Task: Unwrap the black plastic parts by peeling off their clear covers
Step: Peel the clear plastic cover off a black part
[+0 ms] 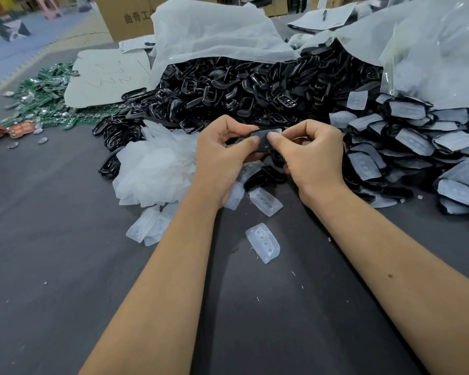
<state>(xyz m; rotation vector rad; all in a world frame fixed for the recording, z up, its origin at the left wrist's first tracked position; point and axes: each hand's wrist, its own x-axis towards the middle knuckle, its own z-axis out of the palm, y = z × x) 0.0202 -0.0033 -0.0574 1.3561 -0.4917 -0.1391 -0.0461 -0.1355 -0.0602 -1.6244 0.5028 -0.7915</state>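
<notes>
Pinching one black part [263, 143], both hands above dark table [65, 239]; blurred, perhaps warehouse, boxes [125, 17] behind.

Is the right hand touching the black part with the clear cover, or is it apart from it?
Touching. In the head view the right hand pinches the black part, its thumb pressed on the clear cover, while the left hand grips the other end.

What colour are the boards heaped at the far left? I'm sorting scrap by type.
Green, with silvery bits among them: the circuit boards show best in the head view, far left on the table.
</notes>
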